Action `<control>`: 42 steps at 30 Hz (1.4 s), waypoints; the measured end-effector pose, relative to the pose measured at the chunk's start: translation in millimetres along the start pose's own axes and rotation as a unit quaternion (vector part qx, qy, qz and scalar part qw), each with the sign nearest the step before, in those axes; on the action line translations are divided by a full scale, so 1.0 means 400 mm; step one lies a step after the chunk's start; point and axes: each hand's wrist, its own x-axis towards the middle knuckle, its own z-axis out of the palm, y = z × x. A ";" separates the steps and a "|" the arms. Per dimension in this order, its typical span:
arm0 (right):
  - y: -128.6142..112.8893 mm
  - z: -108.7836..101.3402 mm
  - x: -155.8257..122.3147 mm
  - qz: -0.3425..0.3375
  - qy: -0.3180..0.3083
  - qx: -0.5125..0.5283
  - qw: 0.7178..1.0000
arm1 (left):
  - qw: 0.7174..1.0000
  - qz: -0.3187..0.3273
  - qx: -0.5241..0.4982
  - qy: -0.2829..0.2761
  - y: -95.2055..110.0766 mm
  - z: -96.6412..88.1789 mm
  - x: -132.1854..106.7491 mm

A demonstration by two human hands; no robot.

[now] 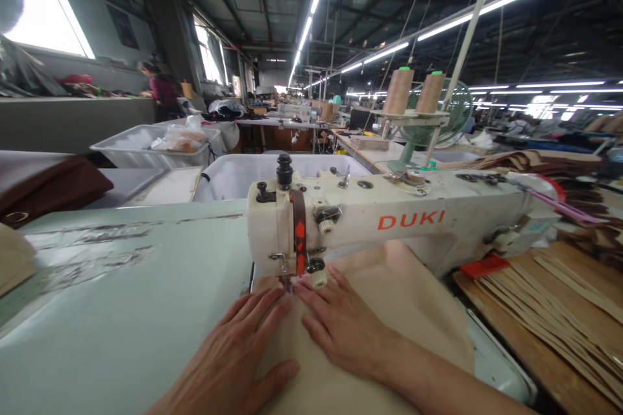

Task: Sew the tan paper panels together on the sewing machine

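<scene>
From my remote seat I take the cream sewing machine point(413, 220) as my marker. Right in front of its needle end, my left hand point(233, 356) and right hand point(341, 327) lie flat on a beige cloth point(389, 292). The fingers of both are stretched out and slightly spread, pressing down and closed around nothing. The two sets of fingertips nearly meet just before the presser foot point(287, 282). The cloth runs from under that foot, beneath the machine's arm, and back toward me over the pale green table point(121, 311). The foot is small and shadowed, so I cannot tell whether the needle is down in the cloth. On a stand behind the machine two tan thread cones point(398, 91) stand upright, with a green fan point(448, 113) just behind them. To the right of the machine lies a heap of tan strips point(559, 311). Behind its left end sits a white bin point(233, 175), and far to the left of it a brown bundle point(43, 185) rests at the table's edge. Well beyond, another person point(160, 87) stands by the windows.
</scene>
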 end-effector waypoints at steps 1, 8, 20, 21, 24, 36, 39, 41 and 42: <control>0.000 0.000 0.000 0.002 -0.002 0.001 1.000 | 1.000 0.001 0.004 0.002 -0.001 0.001 0.000; 0.002 0.006 0.003 0.003 0.002 0.005 1.000 | 1.000 0.002 0.004 0.010 -0.005 0.000 0.004; 0.004 0.006 0.005 -0.002 0.001 0.006 1.000 | 1.000 0.017 0.021 0.010 -0.001 0.000 0.004; 0.006 0.007 0.006 -0.003 0.001 0.004 1.000 | 0.999 0.019 0.023 0.012 -0.001 0.000 0.005; 0.010 0.012 0.007 -0.002 0.008 -0.003 1.000 | 0.999 0.024 0.029 0.013 0.000 0.002 0.006; -0.005 0.000 -0.002 0.006 0.008 0.006 1.000 | 0.998 0.036 0.031 0.034 -0.010 0.010 -0.003; -0.005 -0.002 -0.003 0.008 0.016 -0.006 1.000 | 0.997 0.041 0.038 0.054 -0.016 0.016 -0.001; -0.004 0.000 0.002 0.004 0.024 -0.019 1.000 | 0.996 0.045 0.042 0.061 -0.018 0.023 0.003; -0.006 0.000 0.005 0.002 0.027 -0.027 0.999 | 0.996 0.047 0.045 0.061 -0.019 0.026 0.005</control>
